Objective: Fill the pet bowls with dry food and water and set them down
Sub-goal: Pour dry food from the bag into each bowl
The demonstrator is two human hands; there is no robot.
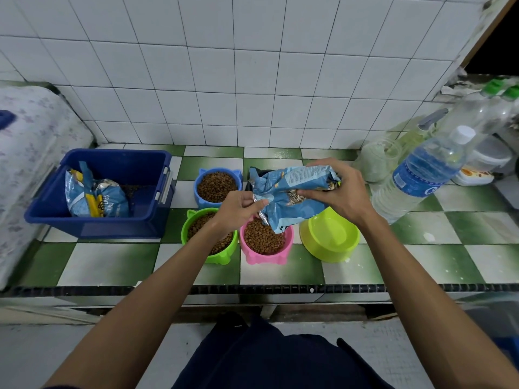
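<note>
- The pink bowl (265, 242) sits on the green and white tiled counter (112, 262), close to the front edge. It is full of brown dry food.
- A blue food bag (292, 197) is held tipped just above the pink bowl, with its open, silver-lined mouth pointing down at the food.
- The left hand (238, 210) pinches the torn edge of the bag's mouth between thumb and fingers, just above the pink bowl's left side.
- The right hand (341, 192) is curled around the upper end of the bag, up and to the right of the pink bowl.
- A green bowl (209, 235) touches the pink bowl on its left. It has dry food in it too, and the left arm crosses over it.
- A blue bowl (217, 186) full of dry food stands behind the green one, back and to the left of the pink bowl.
- A lime bowl (330, 237) stands just to the right of the pink bowl. It has no food in it.
- Something dark is behind the pink bowl, mostly hidden by the bag, so I cannot tell what it is.
- A blue bin (112, 192) is far to the left of the pink bowl, with another food bag (95, 196) inside.
- A clear water bottle (421, 175) with a white cap leans well to the right of the pink bowl, past the lime one.
</note>
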